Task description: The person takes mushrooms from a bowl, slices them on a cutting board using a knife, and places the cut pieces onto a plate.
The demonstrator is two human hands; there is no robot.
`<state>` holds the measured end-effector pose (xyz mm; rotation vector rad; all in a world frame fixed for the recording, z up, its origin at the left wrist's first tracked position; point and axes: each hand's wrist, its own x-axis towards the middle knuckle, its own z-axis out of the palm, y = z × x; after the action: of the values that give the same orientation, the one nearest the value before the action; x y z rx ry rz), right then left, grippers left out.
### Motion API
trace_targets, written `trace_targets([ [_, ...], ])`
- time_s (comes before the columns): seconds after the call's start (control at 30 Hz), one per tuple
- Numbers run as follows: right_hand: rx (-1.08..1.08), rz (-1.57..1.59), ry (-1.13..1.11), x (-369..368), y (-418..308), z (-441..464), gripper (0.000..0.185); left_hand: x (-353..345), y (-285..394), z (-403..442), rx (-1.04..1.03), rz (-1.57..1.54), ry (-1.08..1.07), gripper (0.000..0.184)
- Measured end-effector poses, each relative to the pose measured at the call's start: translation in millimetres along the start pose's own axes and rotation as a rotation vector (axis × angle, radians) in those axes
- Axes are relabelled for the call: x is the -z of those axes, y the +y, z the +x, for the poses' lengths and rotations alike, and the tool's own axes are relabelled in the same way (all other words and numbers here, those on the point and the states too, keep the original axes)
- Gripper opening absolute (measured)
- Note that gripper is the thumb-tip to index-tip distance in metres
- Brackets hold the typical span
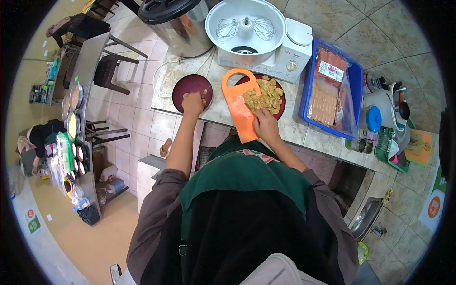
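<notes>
My left hand [192,103] is over a dark red plate [185,85] on the counter, its fingers among a few small pale pieces; whether it grips one is too small to tell. To the right, an orange cutting board [240,107] with a handle hole lies partly over a second dark red plate [283,105]. Yellowish-brown sliced pieces [267,94] are heaped on that plate and on the board's right edge. My right hand [265,122] is at the board's lower right edge, fingers against the slices; what it grips is partly hidden.
Behind the plates stand a metal container [178,33] and a mixer with a white bowl [280,35]. A blue tray [304,107] of packaged sausages sits right, then a blue-lidded container [373,118] and green basket [380,149]. Two people [88,26] [42,135] are at far-left tables.
</notes>
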<state>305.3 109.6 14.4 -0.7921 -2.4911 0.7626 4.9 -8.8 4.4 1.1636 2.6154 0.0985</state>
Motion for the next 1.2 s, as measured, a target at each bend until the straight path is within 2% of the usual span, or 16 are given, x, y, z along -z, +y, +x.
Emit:
trace_targets([
  [0.13, -0.014, 0.045, -0.043, 6.4, -4.5, -10.3, 0.025, -0.5, -3.6, 20.2, -0.068, 0.037, -0.137, 0.025],
  [0.23, -0.038, 0.028, -0.117, 4.5, -2.9, -16.0, 0.026, 6.6, -12.0, 15.1, -0.134, -0.107, 0.099, 0.025],
  [0.33, -0.103, 0.016, -0.019, 4.0, 3.3, -17.0, 0.026, 40.1, 11.2, -6.1, -0.127, -0.545, 0.232, 0.025],
  [0.5, -0.109, 0.067, -0.053, 11.1, -9.7, -14.9, 0.025, -14.6, 80.6, -45.4, -0.323, -0.734, 0.158, 0.029],
  [0.6, -0.060, 0.071, -0.093, 6.6, -14.6, -9.0, 0.025, -37.6, 100.5, -65.3, -0.249, -0.674, 0.017, 0.029],
  [0.7, -0.061, 0.027, -0.125, -2.3, -15.7, -1.4, 0.025, -42.9, 106.0, -73.8, -0.215, -0.728, 0.006, 0.028],
  [0.83, -0.110, -0.018, -0.039, -3.5, -6.1, 4.6, 0.028, -50.4, 113.6, -68.3, -0.190, -0.822, 0.049, 0.032],
  [1.0, -0.052, -0.033, -0.032, 5.0, -7.4, -10.0, 0.026, -35.9, 117.6, -74.7, -0.193, -0.846, 0.141, 0.034],
  [1.1, -0.070, -0.066, -0.046, 3.6, -12.0, -15.8, 0.028, -44.6, 112.9, -76.2, -0.232, -0.923, 0.125, 0.029],
  [1.2, -0.015, -0.097, -0.012, 8.0, -21.1, -14.3, 0.028, -45.9, 115.3, -82.1, -0.109, -1.025, 0.108, 0.023],
])
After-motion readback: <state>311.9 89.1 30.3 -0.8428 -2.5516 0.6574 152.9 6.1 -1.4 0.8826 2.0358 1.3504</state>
